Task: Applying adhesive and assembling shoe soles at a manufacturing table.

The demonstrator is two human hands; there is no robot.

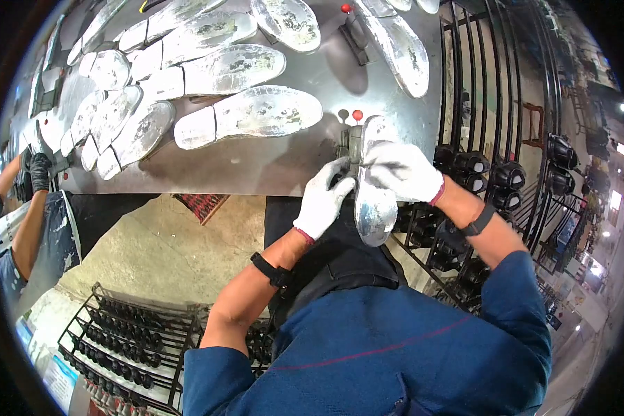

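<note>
The left hand (pixel 322 197), in a white fabric glove, sits just left of the long silver sole-shaped piece (pixel 376 216), thumb parted from forefinger; the right hand (pixel 405 172), likewise gloved, covers its middle, fingers bent.

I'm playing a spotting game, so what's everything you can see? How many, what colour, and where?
Table: one, grey, upper middle
Shoe shapes: over ten, silver, on the table
Front shape: one, silver, over table edge
Knobs: two, red, table's right side
Racks: at least two, black, right and lower left
Shoe-like pieces: many, black, on racks
Floor: one, tan, lower left
Mat: one, red and black, on floor
Other person: one, bluish clothes, left edge
Left hand: one, white glove, beside front shape
Right hand: one, white glove, on front shape
Wristbands: two, black, behind the hands
Shirt: one, blue, bottom
Trousers: one pair, black, bottom
</note>
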